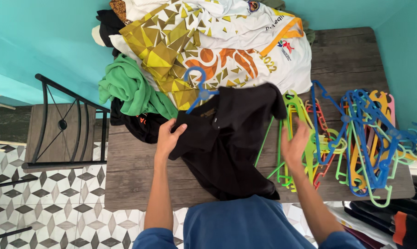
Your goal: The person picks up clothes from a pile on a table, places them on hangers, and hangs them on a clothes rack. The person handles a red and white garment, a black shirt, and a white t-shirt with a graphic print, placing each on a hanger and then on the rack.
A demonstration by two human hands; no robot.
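Blue fabric, the person's own clothing [238, 223], fills the bottom centre of the frame, with both bare forearms reaching up from it over a grey wooden table [130, 177]. Turquoise walls [38, 32] close in the upper left and right edges, and patterned grey-and-white floor tiles [47, 203] show at lower left beside a black metal-framed chair [63, 124].

At the centre of the frame a black polo shirt [231, 143] lies on the table, with a blue hanger [198, 87] pushed in at its collar, hook pointing up. The left hand [168, 136] is closed on the shirt's shoulder at centre left, fingers curled over the cloth and thumb on top. The right hand [295, 145], blurred, is spread open right of centre, over the green hangers at the near edge of a heap of coloured plastic hangers [360, 138]; whether it touches them cannot be told.

Across the top of the frame sits a pile of clothes: a white, gold and orange jersey [227, 41], a crumpled green garment [128, 87] at upper left, and a black garment [141, 124] beneath it.
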